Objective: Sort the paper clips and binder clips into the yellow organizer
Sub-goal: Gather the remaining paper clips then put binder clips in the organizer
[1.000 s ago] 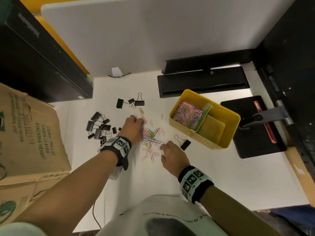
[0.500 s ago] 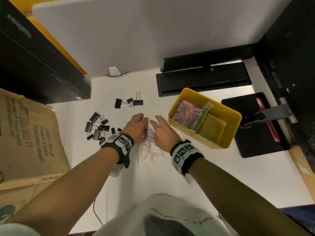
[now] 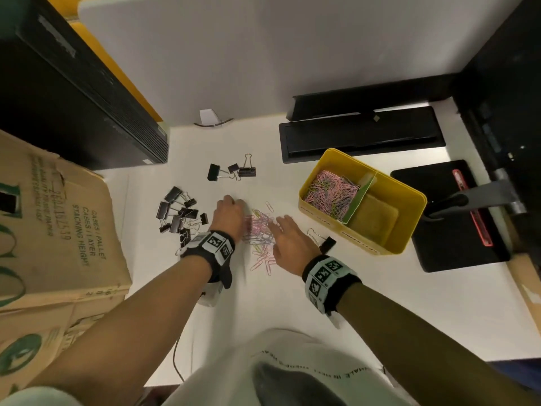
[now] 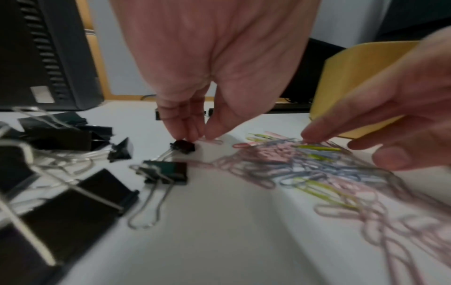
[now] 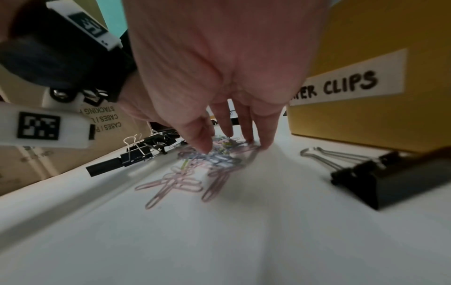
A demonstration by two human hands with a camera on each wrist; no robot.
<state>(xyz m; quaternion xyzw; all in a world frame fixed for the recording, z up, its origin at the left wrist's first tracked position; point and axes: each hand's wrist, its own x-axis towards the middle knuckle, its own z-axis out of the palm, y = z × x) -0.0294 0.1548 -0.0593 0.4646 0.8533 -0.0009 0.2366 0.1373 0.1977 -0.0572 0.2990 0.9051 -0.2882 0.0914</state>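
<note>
Since a sec ago both hands have closed in on the paper clips (image 3: 259, 230) — left hand (image 3: 229, 213) fingertips pinched by a small binder clip (image 4: 183, 146), grip unclear; right hand (image 3: 288, 241) spread, holding nothing. We rake w/ both toward the yellow organizer (image 3: 409, 224) — binder clips kept out.

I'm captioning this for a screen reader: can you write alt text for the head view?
Two hands, left and right, reach into a loose pile of coloured paper clips on a white desk. A yellow organizer to the right holds paper clips in one compartment; black binder clips lie scattered to the left beside a cardboard box.
</note>
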